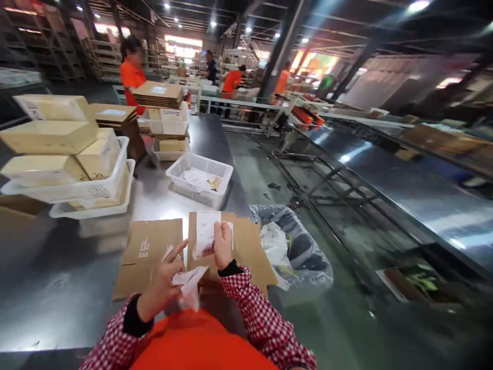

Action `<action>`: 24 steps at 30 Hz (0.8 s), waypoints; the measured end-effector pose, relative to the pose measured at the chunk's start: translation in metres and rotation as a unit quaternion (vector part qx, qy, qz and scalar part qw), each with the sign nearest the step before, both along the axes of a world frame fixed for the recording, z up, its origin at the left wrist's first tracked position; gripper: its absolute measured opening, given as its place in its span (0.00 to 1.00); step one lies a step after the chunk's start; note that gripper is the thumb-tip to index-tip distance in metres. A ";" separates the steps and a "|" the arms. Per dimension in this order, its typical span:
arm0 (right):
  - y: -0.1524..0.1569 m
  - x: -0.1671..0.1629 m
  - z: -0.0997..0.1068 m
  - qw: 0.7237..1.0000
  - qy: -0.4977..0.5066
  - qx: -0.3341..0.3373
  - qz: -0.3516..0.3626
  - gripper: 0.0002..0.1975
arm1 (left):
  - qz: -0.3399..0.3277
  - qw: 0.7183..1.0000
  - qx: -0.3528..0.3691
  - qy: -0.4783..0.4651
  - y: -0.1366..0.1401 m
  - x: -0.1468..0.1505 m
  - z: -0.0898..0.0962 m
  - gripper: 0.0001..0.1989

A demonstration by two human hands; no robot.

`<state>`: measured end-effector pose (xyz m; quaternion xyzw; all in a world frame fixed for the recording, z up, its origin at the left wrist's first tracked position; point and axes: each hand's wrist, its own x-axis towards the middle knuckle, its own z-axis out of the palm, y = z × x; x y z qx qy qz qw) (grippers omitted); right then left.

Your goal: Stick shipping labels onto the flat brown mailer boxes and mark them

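The printed slip (pixel 206 232) sits inside our right hand's (pixel 223 249) grip: thumb across its face near the right edge, most of the sheet sticking out to the left. Right hand is pinched shut on it. Left hand (pixel 165 280) is just left and nearer us, index finger extended toward the slip's lower corner, fingertip apart from it as far as we can see. Same hand has a crumpled white scrap (pixel 191 285) hanging from its curled fingers; blur hides the exact contact.

Below: a printed flat carton (pixel 142 252) on the left, a brown cardboard piece (pixel 250 241) on the right, both on our metal table (pixel 154 195). Beyond those, a white basket (pixel 192 189) with papers in it. Right of the table, a plastic-lined bin (pixel 311 267) holds white plastic. Far left, pale yellow boxes (pixel 46 136) piled in stacked baskets (pixel 103 191). Past that, a person in orange (pixel 133 74) stands behind more cartons.
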<state>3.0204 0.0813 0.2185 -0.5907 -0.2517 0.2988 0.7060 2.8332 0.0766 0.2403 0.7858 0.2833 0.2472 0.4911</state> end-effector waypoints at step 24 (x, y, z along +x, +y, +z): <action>-0.026 0.092 0.037 0.729 -0.410 0.181 0.518 0.21 | 0.032 0.978 0.064 0.197 -0.063 0.023 0.021 0.25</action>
